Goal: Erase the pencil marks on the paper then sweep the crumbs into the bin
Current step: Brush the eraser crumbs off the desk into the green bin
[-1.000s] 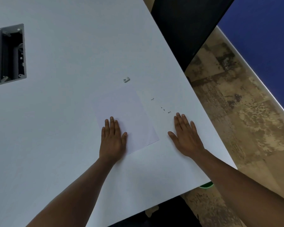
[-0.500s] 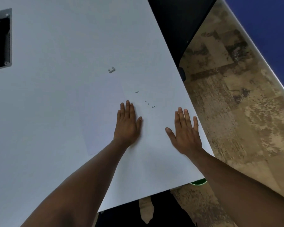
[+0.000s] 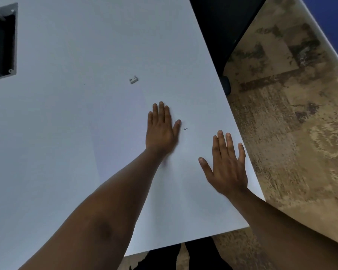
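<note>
**Hands flat on bench, sweeping eraser crumbs toward right edge**

Left hand [image 3: 161,130] laid flat, fingers straight and close together, thumb side leading right, pressed on the white bench [image 3: 66,133] at about the right border of the paper [image 3: 121,137]. Right hand [image 3: 227,162] spread wide, palm down, fingers fanned, near the right edge of the bench; whether touching the surface or just above it, cannot tell. Nothing gripped or pinched by either.

Paper barely distinct from the bench: a faint pale sheet to the left of the left hand, partly under the forearm. No pencil marks made out on it. One dark crumb [image 3: 185,129] just right of the left thumb, between the two hands; another speck touching the thumb tip. Small eraser [image 3: 133,79] lying farther off, well apart from both hands. Recessed cable box [image 3: 2,41] at far left. No bin in view; mottled floor [image 3: 291,114] beyond the right edge.

Judged: erasing apparently done, sweeping step in hand. Next move: left hand dragged rightward, kept low against the surface to gather the crumbs toward the right hand, then over the bench edge. Bin position unconfirmed, so needs locating before the crumbs go over.
</note>
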The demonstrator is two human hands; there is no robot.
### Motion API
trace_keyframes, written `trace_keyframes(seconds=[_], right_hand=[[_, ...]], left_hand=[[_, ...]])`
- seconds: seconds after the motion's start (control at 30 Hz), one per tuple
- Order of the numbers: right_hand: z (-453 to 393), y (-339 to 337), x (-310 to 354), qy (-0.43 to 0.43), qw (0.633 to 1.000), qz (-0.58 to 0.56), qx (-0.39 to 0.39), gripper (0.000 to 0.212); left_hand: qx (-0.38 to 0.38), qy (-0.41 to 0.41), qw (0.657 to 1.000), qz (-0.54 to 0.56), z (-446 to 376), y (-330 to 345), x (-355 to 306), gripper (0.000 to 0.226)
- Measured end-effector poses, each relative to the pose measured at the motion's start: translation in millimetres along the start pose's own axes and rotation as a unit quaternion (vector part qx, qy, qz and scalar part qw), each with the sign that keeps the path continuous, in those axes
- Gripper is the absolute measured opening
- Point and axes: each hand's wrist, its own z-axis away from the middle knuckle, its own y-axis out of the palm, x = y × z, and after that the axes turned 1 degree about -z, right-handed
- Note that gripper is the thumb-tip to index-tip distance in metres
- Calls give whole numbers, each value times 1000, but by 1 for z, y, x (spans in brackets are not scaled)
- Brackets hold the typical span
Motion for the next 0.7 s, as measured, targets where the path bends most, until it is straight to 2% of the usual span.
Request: trace_keyframes(seconds=[0.1,0.27,0.33,0.37,0.43,0.53,0.6,0.7], right_hand=[[0,-1,0,1,1000,8,-6,80],[1,0,0,0,1000,26,-13,78],[1,0,0,1,999,33,-13,77],[1,0,0,2,999,34,-13,77],[2,-1,0,4,999,30,-14,76],[3,0,1,5,999,23,-22,74],[4,0,1,6,999,20,-27,73],[4,0,1,6,999,21,-33,69]], left_hand=[[11,43,999,10,7,6,-24,71],[41,94,992,74,21,13,-55,67],[13,121,989,78,29,13,-59,67],[-9,108,991,80,34,13,-58,68],[-42,29,995,84,46,14,-55,71],[-45,-86,994,57,58,19,-47,76],[-30,-108,993,43,62,23,-46,77],[-2,-71,996,61,63,30,-61,69]])
